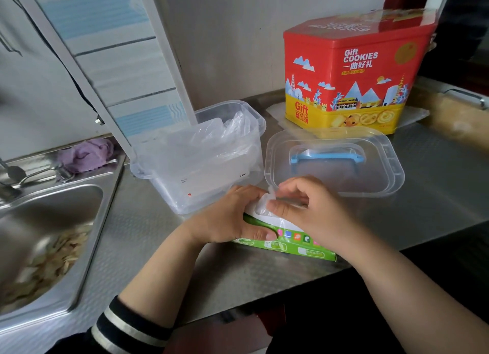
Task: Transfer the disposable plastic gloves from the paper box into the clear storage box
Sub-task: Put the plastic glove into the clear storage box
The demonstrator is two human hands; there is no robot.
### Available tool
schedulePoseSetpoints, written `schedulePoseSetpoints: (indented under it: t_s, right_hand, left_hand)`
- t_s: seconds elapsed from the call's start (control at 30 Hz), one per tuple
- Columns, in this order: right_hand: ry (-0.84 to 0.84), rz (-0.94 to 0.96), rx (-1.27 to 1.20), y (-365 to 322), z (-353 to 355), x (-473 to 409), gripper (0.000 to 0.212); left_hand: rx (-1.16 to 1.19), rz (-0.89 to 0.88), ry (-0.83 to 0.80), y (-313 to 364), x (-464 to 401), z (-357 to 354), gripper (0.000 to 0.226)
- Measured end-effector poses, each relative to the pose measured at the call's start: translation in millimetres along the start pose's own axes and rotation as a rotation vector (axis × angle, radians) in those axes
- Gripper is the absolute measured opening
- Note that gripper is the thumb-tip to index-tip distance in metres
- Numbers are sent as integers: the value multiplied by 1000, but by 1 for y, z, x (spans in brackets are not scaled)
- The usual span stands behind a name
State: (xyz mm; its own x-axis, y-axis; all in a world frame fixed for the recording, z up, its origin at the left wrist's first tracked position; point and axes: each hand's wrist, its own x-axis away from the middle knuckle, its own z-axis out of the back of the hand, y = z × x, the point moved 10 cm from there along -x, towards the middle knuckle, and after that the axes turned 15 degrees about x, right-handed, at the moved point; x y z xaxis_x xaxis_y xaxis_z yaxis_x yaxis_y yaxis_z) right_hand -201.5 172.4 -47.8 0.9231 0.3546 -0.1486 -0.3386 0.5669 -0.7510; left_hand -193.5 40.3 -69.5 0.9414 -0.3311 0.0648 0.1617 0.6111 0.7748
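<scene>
A green and white paper box (299, 245) of gloves lies flat on the steel counter near its front edge. My left hand (227, 218) grips the box's left end, thumb on its side. My right hand (304, 208) pinches a thin clear plastic glove (262, 204) sticking out of the slot in the box top. Just behind stands the clear storage box (201, 158), open, with several crumpled clear gloves inside. Its clear lid (333, 163) with a blue handle lies upside down to the right.
A red and yellow cookie tin (354, 73) stands at the back right on a plastic sheet. A steel sink (50, 237) with food scraps is at the left, with a purple cloth (84, 155) behind it. The counter's front edge runs under my forearms.
</scene>
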Motion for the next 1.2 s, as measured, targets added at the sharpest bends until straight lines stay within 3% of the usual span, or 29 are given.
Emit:
schedulePoseSetpoints:
  t_s: [0.1,0.2,0.27,0.4,0.47,0.53,0.63,0.7,0.8,0.9,0.97,1.03,1.2]
  right_hand:
    - [-28,29,-21,-10,3,3,60]
    - [-4,62,115,-14,3,3,27]
    - [76,68,75,-14,7,2,20]
    - [111,68,-465,-25,10,8,8]
    - [179,96,-741,-33,25,8,10]
    - [238,125,-839,-40,40,7,15]
    - [344,179,-754,-50,59,10,16]
    - [415,180,-755,-46,67,13,15]
    - [437,234,-639,-46,71,15,11]
    - [447,296,-443,-50,71,15,14]
    - [457,327,-389,-51,70,16,20]
    - [467,352,-336,-53,69,16,21]
    - [489,358,-243,-60,66,18,25]
  left_hand:
    - [9,4,6,-2,0,1,44]
    - [-6,5,0,1,1,0,49]
    - [-27,2,-7,3,1,-3,52]
    - [-8,-1,35,5,1,-1,80]
    - [-55,15,24,6,2,-2,70]
    - [-70,37,-4,7,5,-4,56]
    - [-52,7,5,12,8,-2,55]
    - [-114,-70,22,19,8,0,67]
    - [-117,-162,61,32,15,6,67]
    - [343,-204,190,48,19,39,59]
    - [651,-157,385,45,19,72,76]
    - [668,-234,478,65,26,90,88]
    - [492,-319,551,129,34,96,41]
